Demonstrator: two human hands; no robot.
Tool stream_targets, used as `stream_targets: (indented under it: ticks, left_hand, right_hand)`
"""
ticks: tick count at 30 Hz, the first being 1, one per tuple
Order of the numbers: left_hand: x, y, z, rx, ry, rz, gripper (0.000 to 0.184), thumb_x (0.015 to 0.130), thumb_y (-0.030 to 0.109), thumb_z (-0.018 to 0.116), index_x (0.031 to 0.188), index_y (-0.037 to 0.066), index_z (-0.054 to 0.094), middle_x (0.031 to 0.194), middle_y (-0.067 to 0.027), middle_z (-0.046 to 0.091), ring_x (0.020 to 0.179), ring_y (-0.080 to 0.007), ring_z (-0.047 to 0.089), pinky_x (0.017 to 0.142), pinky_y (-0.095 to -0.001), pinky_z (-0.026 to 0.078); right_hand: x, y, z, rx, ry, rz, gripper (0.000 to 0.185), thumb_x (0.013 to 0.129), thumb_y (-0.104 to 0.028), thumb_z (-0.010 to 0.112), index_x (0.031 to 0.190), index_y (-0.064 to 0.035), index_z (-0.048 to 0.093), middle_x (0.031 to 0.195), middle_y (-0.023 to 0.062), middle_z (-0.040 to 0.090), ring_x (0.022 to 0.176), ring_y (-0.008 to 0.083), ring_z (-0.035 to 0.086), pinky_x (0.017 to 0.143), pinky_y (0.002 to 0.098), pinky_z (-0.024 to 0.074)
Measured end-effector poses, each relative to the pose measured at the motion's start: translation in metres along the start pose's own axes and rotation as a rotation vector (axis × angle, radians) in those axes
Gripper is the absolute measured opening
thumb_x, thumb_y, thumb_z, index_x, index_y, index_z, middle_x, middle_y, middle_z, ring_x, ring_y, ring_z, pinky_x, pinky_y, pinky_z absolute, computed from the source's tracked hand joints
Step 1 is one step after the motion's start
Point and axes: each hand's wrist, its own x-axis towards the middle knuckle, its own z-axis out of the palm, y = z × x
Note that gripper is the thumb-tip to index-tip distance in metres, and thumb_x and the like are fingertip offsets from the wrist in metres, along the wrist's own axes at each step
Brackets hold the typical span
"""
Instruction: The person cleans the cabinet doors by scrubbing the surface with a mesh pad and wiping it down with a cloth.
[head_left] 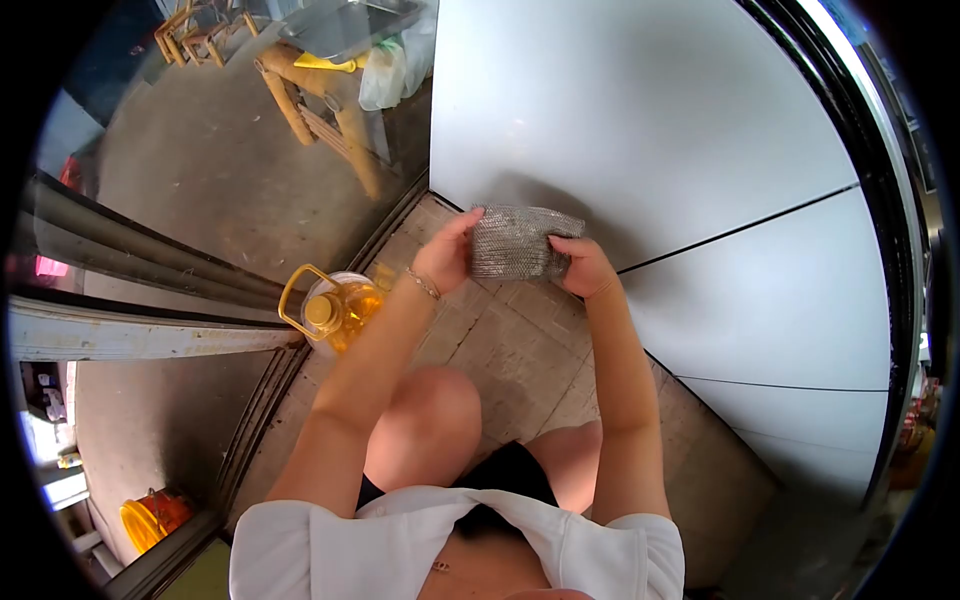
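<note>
A grey, ribbed mesh-like cloth (512, 243) is stretched between my two hands in front of the white panel. My left hand (448, 252) grips its left edge, with the thumb on top and the other fingers behind it. At the right edge, my right hand (584, 265) pinches the cloth, its thumb lying over the front and its fingers hidden behind. The cloth looks slightly folded near my right thumb.
A large bottle of yellow oil (340, 308) with a yellow handle stands left of my left forearm. Beyond the glass is a bamboo stool (350, 135) with a metal tray (345, 28). White panels (640, 110) rise at the right. An orange-yellow bucket (152, 518) sits lower left.
</note>
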Motion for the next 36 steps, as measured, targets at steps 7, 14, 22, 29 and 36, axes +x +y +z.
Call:
stream_targets:
  ticks: [7, 14, 22, 29, 36]
  left_hand:
    - [0.002, 0.001, 0.0, 0.347, 0.447, 0.449, 0.026, 0.077, 0.016, 0.059, 0.096, -0.001, 0.051, 0.091, -0.0105, 0.058, 0.075, -0.018, 0.058, 0.063, -0.0305, 0.048]
    - [0.016, -0.027, 0.047, 0.413, 0.381, 0.245, 0.039, 0.076, 0.027, 0.062, 0.097, -0.003, 0.05, 0.081, -0.0067, 0.055, 0.068, -0.0136, 0.053, 0.055, -0.0281, 0.043]
    - [0.018, 0.013, 0.108, 0.531, 0.38, 0.892, 0.02, 0.081, 0.009, 0.052, 0.097, -0.001, 0.056, 0.063, 0.002, 0.054, 0.05, -0.0033, 0.039, 0.044, -0.0209, 0.033]
    - [0.034, 0.022, 0.237, 1.548, 0.122, 2.019, 0.047, 0.063, -0.002, 0.053, 0.11, 0.006, 0.052, 0.12, -0.0109, 0.046, 0.114, -0.0276, 0.039, 0.095, -0.0403, 0.031]
    - [0.098, -0.085, 0.131, 1.904, -0.052, 1.753, 0.05, 0.07, 0.003, 0.05, 0.119, 0.009, 0.045, 0.128, -0.0074, 0.038, 0.119, -0.0258, 0.034, 0.097, -0.0442, 0.027]
  right_hand:
    - [0.003, 0.004, -0.013, -0.348, 0.305, -0.076, 0.024, 0.078, -0.012, 0.057, 0.098, 0.0014, 0.054, 0.092, 0.0044, 0.059, 0.074, 0.0156, 0.057, 0.066, 0.0298, 0.0472]
    - [0.006, 0.043, 0.044, -1.345, 0.543, -0.533, 0.02, 0.074, -0.017, 0.057, 0.086, -0.001, 0.058, 0.087, 0.0123, 0.058, 0.072, 0.0213, 0.056, 0.063, 0.0304, 0.044]
    - [-0.087, -0.004, 0.022, -1.04, 0.421, -0.472, 0.02, 0.081, -0.009, 0.053, 0.099, -0.0016, 0.058, 0.091, 0.0067, 0.06, 0.081, 0.0121, 0.056, 0.072, 0.0226, 0.0433]
    - [-0.16, -0.045, 0.014, -0.97, 0.684, -0.815, 0.016, 0.081, -0.003, 0.053, 0.096, 0.0004, 0.059, 0.089, 0.007, 0.061, 0.079, 0.0112, 0.055, 0.071, 0.0226, 0.0431]
    - [-0.176, -0.017, -0.002, -0.955, 0.675, -0.779, 0.015, 0.083, -0.003, 0.052, 0.095, 0.001, 0.059, 0.089, 0.007, 0.061, 0.084, 0.0121, 0.055, 0.077, 0.0235, 0.0421]
